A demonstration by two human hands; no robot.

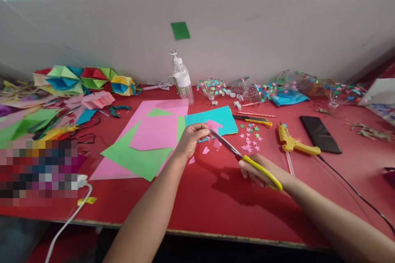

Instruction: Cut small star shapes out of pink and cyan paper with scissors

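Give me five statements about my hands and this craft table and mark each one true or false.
1. The right hand holds yellow-handled scissors. True.
2. The left hand grips a bottle. False: the left hand is by the scissors' tips; the bottles stand farther back.
3. Small paper stars lie on the red table. True.
4. The phone lies left of the glue gun. False: the phone lies right of the glue gun.
5. A green square is on the partition. True.

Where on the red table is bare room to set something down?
Bare: front red tabletop, between left forearm and right forearm; also between flat black phone and thin black cord. Crowded: back left, with folded multicoloured paper shapes.
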